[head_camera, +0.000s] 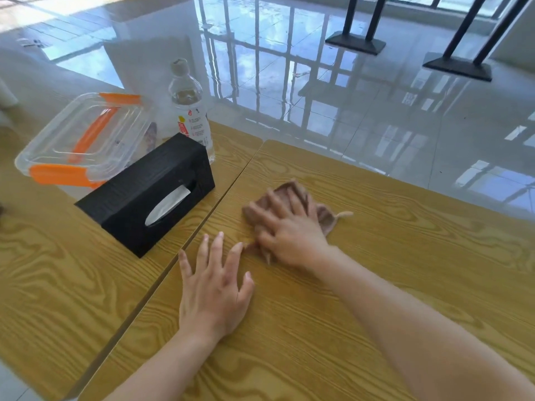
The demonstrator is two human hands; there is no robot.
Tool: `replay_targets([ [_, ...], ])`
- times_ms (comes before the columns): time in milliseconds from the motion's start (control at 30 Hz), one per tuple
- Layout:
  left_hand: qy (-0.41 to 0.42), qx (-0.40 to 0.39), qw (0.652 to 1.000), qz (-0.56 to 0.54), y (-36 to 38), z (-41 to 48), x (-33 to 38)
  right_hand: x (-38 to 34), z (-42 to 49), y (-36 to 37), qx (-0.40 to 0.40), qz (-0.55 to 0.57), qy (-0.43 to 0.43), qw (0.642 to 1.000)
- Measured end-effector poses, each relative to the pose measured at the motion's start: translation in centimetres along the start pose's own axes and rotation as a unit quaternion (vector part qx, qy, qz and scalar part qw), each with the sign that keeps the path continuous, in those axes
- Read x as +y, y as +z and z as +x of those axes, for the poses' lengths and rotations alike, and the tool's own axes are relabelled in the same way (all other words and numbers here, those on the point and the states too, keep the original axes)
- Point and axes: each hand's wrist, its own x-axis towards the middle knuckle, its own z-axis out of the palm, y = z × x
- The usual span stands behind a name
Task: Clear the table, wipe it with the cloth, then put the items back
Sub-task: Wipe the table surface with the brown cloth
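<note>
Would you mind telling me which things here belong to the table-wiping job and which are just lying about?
Job: brown cloth under the right hand; wooden table; black tissue box, water bottle and clear container, on the adjoining table.
Lying about: black stand bases on the floor.

Brown cloth (324, 217) bunched on rt wood table (411, 256).

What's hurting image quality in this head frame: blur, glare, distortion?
Head view: the right hand and the cloth are motion-blurred, while the left hand, flat on the table, is sharp. Head view: the glossy floor mirrors window frames with strong glare, and the top of the bottle looks hazy against it. Head view: the wide-angle lens bows the table edges.
</note>
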Motion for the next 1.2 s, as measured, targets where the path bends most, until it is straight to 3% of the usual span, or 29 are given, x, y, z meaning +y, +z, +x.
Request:
replay_targets([
  [67,0.001,-0.007,1.0,-0.003,0.0,0.1,-0.1,1.2,-5.1,0.5,0.007,-0.029,-0.075,0.997],
  [100,0.001,-0.012,1.0,-0.003,0.1,0.2,-0.1,3.0,-6.6,0.2,-0.002,-0.028,-0.062,0.998],
  [200,0.002,-0.021,1.0,0.009,0.2,0.3,0.2,8.8,-5.0,-1.0,-0.001,-0.007,0.126,0.992],
  [300,0.0,-0.029,0.999,0.02,0.1,0.2,0.4,7.5,2.4,-1.4,0.009,0.05,0.254,0.966],
  [367,-0.001,-0.023,1.0,0.01,0.0,0.1,0.4,3.0,6.5,-1.1,-0.002,0.062,0.224,0.973],
  [433,0.004,-0.005,1.0,-0.019,-0.2,0.0,-0.1,-1.8,7.2,-0.6,-0.016,0.032,0.118,0.992],
  [533,0.05,-0.009,0.997,-0.053,-0.5,-0.5,-2.0,-1.3,4.2,-0.1,-0.017,-0.009,0.014,1.0],
  [700,0.113,-0.036,0.993,0.008,0.0,-1.4,-3.8,10.1,-1.2,-1.7,-0.016,0.022,0.228,0.973],
  [833,0.111,-0.032,0.993,0.022,0.1,-1.5,-3.3,8.5,-8.8,0.0,0.0,0.006,0.262,0.965],
  [933,0.093,-0.022,0.995,0.035,-0.4,-1.8,-3.1,3.2,-13.3,1.0,0.006,-0.004,0.23,0.973],
  [1067,0.087,-0.004,0.996,0.028,-0.8,-2.5,-2.9,-4.2,-13.1,2.3,-0.003,-0.009,0.063,0.998],
  [1133,0.09,0.009,0.996,-0.004,-0.8,-2.8,-3.3,-4.1,-11.9,1.8,-0.01,-0.007,-0.023,1.0],
  [1200,0.088,0.007,0.995,-0.049,-0.9,-3.4,-3.7,-1.7,-12.2,1.0,-0.022,-0.005,-0.055,0.998],
])
